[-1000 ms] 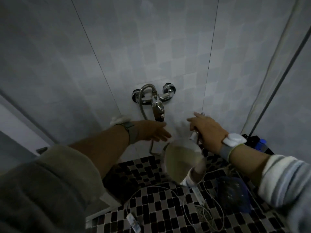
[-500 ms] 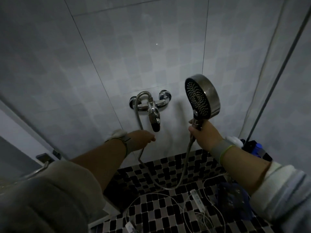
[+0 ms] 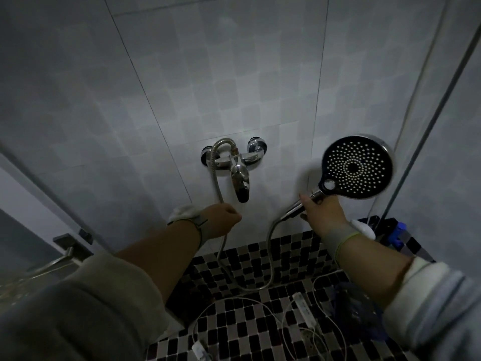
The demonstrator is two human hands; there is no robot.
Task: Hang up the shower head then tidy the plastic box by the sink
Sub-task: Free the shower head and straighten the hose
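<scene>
My right hand grips the handle of the shower head, a round chrome head with a dark nozzle face turned towards me, held up to the right of the chrome wall tap. The metal hose runs from the handle down in a loop over the floor and back up to the tap. My left hand is closed around that hose just below the tap. No wall holder and no plastic box are in view.
A grey tiled wall fills the view ahead. The checkered mosaic floor carries white cables and a blue bag. A dark rack with a blue bottle stands at the right by a glass panel. A door fitting sits at the left.
My right hand has lifted the shower head from near the floor and turned its face towards me, shifting right. My left hand has closed on the hose below the tap.
</scene>
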